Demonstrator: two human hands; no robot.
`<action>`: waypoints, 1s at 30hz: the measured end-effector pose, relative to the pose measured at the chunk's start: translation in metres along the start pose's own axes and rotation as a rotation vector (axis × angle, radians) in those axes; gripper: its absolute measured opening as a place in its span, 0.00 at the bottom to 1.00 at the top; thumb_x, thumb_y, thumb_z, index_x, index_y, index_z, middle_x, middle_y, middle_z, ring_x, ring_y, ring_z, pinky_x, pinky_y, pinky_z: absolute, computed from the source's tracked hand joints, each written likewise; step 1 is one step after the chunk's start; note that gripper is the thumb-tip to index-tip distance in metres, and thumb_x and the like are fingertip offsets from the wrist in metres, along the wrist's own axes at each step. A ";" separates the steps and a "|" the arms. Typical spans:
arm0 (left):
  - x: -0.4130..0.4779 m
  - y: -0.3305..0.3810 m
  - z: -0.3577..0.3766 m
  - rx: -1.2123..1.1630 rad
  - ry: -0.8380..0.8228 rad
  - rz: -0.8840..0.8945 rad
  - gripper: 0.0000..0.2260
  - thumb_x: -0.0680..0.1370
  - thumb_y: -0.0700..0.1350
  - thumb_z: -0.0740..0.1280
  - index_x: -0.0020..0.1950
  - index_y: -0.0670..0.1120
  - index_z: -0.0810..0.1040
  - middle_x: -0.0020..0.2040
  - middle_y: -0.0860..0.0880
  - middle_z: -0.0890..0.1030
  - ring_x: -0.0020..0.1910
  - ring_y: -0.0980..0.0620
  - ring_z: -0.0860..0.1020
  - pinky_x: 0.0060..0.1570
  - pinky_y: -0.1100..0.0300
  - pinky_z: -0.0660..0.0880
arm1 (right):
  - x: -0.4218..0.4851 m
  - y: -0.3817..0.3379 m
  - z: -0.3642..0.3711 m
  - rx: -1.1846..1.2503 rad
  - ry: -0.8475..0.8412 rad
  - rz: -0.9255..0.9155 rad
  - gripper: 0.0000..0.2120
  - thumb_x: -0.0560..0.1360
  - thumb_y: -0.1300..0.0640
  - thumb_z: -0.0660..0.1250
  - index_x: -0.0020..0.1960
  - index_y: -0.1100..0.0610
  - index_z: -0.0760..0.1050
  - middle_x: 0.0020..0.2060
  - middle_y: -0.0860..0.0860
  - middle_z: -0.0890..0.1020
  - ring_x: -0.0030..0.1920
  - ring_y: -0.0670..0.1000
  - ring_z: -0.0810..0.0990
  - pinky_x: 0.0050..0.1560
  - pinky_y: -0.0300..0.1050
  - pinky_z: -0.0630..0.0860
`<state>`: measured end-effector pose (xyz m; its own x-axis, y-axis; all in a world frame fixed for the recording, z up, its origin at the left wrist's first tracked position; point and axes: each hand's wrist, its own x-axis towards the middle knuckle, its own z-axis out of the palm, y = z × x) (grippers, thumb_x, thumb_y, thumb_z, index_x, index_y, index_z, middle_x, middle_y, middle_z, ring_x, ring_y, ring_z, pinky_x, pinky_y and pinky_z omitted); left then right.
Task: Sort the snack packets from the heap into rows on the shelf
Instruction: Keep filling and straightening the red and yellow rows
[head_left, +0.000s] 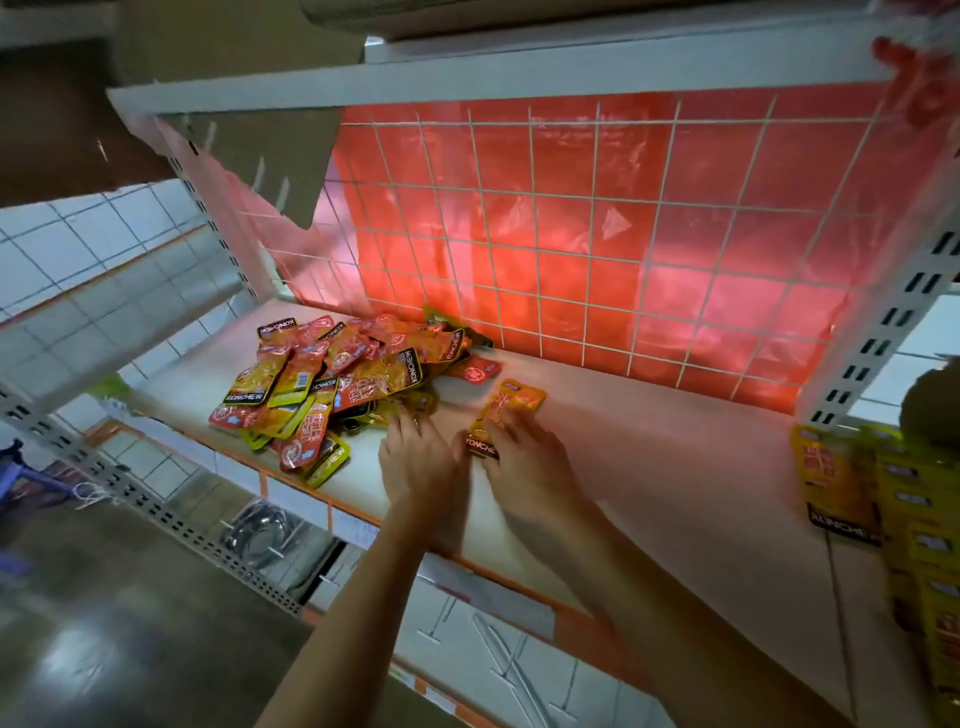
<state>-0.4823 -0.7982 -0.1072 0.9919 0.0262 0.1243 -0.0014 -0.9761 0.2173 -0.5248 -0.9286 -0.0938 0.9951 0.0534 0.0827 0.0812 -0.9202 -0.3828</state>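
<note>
Your right hand (524, 457) pinches an orange packet (511, 405), your left hand (421, 454), grip unclear, touches 5 o'clock of the heap (332, 379): drag hastily and neighbours could slide off the shelf (649, 441).

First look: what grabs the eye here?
A glowing red plastic sheet behind a white wire grid fills the back of the shelf. At left below it lies a heap of snack packets; beside it the right hand holds an orange packet, the left hand at the heap's edge.
</note>
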 end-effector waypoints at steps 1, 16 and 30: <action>-0.003 0.002 0.001 -0.007 0.013 0.004 0.30 0.81 0.60 0.51 0.74 0.39 0.62 0.76 0.39 0.60 0.75 0.42 0.58 0.71 0.49 0.60 | -0.001 0.000 0.003 -0.009 0.002 -0.001 0.22 0.79 0.50 0.59 0.72 0.49 0.63 0.75 0.50 0.60 0.75 0.52 0.55 0.70 0.51 0.59; -0.036 0.040 -0.006 -0.245 0.078 0.265 0.06 0.77 0.44 0.66 0.50 0.44 0.79 0.45 0.44 0.81 0.45 0.45 0.77 0.40 0.61 0.66 | -0.025 0.022 -0.007 -0.114 0.210 0.284 0.12 0.77 0.46 0.60 0.58 0.47 0.75 0.58 0.53 0.72 0.58 0.56 0.69 0.53 0.50 0.68; -0.036 0.062 -0.014 0.050 -0.072 0.433 0.20 0.75 0.59 0.66 0.63 0.52 0.76 0.62 0.45 0.74 0.59 0.43 0.70 0.53 0.53 0.72 | -0.060 0.047 -0.038 -0.096 0.117 0.463 0.15 0.74 0.53 0.64 0.61 0.50 0.71 0.55 0.54 0.73 0.56 0.58 0.71 0.52 0.51 0.68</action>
<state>-0.5199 -0.8564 -0.0851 0.9073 -0.4012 0.1257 -0.4148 -0.9029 0.1122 -0.5824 -0.9901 -0.0819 0.9120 -0.4092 0.0289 -0.3798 -0.8688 -0.3178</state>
